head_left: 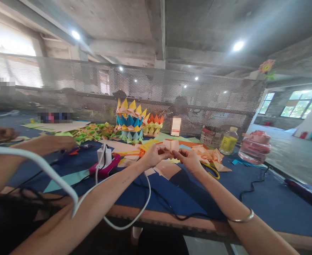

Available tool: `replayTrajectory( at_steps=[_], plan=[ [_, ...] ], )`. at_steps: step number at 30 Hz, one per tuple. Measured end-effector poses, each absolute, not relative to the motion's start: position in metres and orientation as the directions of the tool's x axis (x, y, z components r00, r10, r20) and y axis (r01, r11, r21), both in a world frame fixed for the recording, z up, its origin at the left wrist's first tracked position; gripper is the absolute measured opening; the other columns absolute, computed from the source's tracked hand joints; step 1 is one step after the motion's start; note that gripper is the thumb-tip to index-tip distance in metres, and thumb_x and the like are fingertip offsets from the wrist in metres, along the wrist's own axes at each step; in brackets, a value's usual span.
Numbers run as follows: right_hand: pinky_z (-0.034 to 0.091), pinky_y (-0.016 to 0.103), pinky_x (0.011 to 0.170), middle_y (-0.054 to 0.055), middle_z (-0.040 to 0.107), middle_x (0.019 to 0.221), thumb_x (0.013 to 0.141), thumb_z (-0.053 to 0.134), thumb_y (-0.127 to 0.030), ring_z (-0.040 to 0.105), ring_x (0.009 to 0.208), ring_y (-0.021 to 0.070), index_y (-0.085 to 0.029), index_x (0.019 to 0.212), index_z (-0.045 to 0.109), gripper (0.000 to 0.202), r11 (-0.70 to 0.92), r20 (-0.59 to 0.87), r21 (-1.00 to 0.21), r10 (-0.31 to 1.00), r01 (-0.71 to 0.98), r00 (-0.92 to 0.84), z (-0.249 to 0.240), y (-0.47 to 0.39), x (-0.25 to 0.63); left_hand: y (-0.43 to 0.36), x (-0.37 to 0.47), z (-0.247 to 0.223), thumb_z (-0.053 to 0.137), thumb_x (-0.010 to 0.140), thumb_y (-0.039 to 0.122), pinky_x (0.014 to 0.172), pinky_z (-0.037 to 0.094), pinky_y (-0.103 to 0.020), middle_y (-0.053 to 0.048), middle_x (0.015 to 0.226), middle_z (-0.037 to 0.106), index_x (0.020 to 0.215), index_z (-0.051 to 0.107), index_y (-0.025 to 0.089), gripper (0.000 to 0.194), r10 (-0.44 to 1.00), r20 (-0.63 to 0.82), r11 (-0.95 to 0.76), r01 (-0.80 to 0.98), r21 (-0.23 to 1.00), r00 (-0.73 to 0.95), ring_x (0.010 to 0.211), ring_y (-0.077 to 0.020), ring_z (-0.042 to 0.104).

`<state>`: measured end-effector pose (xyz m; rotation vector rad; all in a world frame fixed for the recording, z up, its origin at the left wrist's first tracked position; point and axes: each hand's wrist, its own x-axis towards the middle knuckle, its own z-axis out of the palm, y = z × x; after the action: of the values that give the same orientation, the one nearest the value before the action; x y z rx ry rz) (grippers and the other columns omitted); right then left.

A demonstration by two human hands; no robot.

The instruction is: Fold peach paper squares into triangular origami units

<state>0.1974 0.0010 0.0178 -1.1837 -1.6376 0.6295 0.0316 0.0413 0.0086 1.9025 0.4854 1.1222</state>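
Between the fingertips of both hands is a small pale peach piece of paper (171, 145), with a crease or fold down its middle. My left hand (157, 156) pinches its left side, and my right hand (189, 160) pinches the lower right. Loose peach paper sheets (168, 169) lie on the table just below the hands. Crumpled-looking orange folded paper (207, 154) is beside my right hand. Yellow-handled scissors (212, 170), partly hidden, rest near my right wrist. Behind the hands stand folded-paper rings with pointed tips, one tall and multicoloured (129, 122), one smaller (154, 124).
A magenta power strip (105, 166) with a white charger (104, 156) sits left, its white cable looping over my left forearm. At right are a yellow-labelled bottle (228, 141), a pink jug (255, 147) and a dark tool (306, 191). Another person's hand (62, 141) works at left.
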Motion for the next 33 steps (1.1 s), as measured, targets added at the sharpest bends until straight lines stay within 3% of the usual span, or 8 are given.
replayTrajectory(
  at_steps=[7,13,16,19,22,26,33],
  plan=[
    [0.033,0.022,0.048,0.0,0.058,0.058,0.067,0.061,-0.052,0.043,0.049,0.0085,-0.015,0.06,0.057,0.037,0.377,0.394,-0.84,0.918,0.391,-0.039,0.019,0.0,0.194,0.038,0.036,0.006,0.076,0.057,0.024,0.058,0.047,-0.025,-0.003,0.082,0.061,0.107,0.04,0.017,0.063,0.758,0.509,-0.439,-0.257,0.861,0.409,0.061,-0.0129,0.062],
    [0.032,0.022,0.047,0.001,0.06,0.06,0.066,0.06,-0.053,0.044,0.049,0.0089,-0.014,0.066,0.06,0.039,0.384,0.396,-0.834,0.917,0.395,-0.057,0.02,-0.002,0.194,0.038,0.036,0.006,0.078,0.054,0.025,0.065,0.048,-0.03,-0.003,0.078,0.064,0.123,0.03,0.019,0.084,0.799,0.47,-0.354,-0.339,0.872,0.375,0.067,-0.016,0.063],
    [0.032,0.022,0.047,0.002,0.06,0.061,0.066,0.061,-0.052,0.044,0.049,0.0092,-0.013,0.068,0.06,0.039,0.402,0.415,-0.827,0.908,0.392,-0.056,0.019,-0.001,0.194,0.038,0.033,0.008,0.08,0.052,0.028,0.068,0.047,-0.03,-0.005,0.078,0.066,0.115,0.043,0.016,0.074,0.812,0.403,-0.276,-0.331,0.902,0.421,0.071,-0.0169,0.063],
    [0.032,0.023,0.047,0.001,0.058,0.058,0.067,0.061,-0.051,0.044,0.049,0.0096,-0.014,0.064,0.058,0.037,0.413,0.434,-0.809,0.899,0.418,-0.048,0.019,0.0,0.195,0.037,0.03,0.011,0.079,0.053,0.031,0.068,0.045,-0.026,-0.007,0.081,0.067,0.097,0.059,0.013,0.051,0.805,0.347,-0.232,-0.282,0.931,0.481,0.074,-0.0161,0.062],
    [0.036,0.024,0.053,0.002,0.06,0.06,0.069,0.06,-0.048,0.05,0.054,0.0119,-0.014,0.065,0.058,0.034,0.448,0.468,-0.783,0.881,0.432,-0.065,0.017,0.001,0.195,0.034,0.028,0.014,0.078,0.052,0.032,0.064,0.043,-0.023,-0.006,0.074,0.066,0.078,0.065,0.011,0.036,0.837,0.25,-0.175,-0.195,0.965,0.486,0.069,-0.0137,0.06],
    [0.041,0.025,0.06,0.003,0.064,0.066,0.072,0.059,-0.046,0.057,0.064,0.0153,-0.015,0.069,0.058,0.031,0.483,0.499,-0.741,0.861,0.467,-0.097,0.013,0.003,0.197,0.029,0.027,0.018,0.08,0.046,0.032,0.062,0.042,-0.023,-0.005,0.064,0.065,0.064,0.066,0.011,0.031,0.877,0.105,-0.056,-0.117,0.992,0.469,0.064,-0.0134,0.06],
    [0.041,0.025,0.058,0.003,0.062,0.066,0.074,0.056,-0.047,0.056,0.063,0.0148,-0.015,0.067,0.055,0.033,0.48,0.53,-0.663,0.843,0.575,-0.093,0.01,0.005,0.198,0.029,0.028,0.017,0.08,0.044,0.031,0.065,0.043,-0.023,-0.005,0.069,0.066,0.069,0.07,0.012,0.033,0.848,0.129,-0.077,-0.122,0.99,0.514,0.063,-0.0114,0.058]
  ],
)
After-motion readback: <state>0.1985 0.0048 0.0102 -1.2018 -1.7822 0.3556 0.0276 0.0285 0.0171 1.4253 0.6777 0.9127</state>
